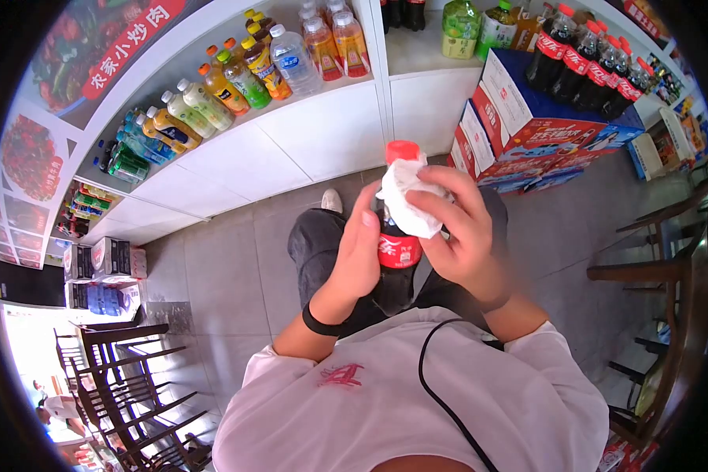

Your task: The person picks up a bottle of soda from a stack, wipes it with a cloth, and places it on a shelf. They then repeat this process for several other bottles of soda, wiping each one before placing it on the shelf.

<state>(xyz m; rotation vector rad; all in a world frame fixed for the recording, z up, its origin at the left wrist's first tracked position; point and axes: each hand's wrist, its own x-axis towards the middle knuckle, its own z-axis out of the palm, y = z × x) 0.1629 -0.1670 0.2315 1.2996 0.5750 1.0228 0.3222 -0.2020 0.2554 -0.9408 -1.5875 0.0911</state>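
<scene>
We hold 1 cola bottle in front of us, out past our white shirt and over our dark pants. The bottle is between our 2 hands. Its red cap points away from us, and its red label faces up to us. Dark drink shows in it.

Our left hand grips the side of the bottle, with the thumb along it. Some of its fingers are hidden, so we cannot tell how they all bend. A black band goes around our left wrist.

Our right hand pinches a white wipe and presses it on the upper part of the bottle, just below the cap. The wipe hides part of the bottle. We cannot tell if it is cloth or paper.

Past our hands is a white cabinet, with rows of drinks on its shelf. On the right, red and blue boxes sit on the gray floor, and more cola bottles stand on top. 1 light shoe pokes out past our knee. Dark chairs are down on the left. A black cord runs down our shirt.
</scene>
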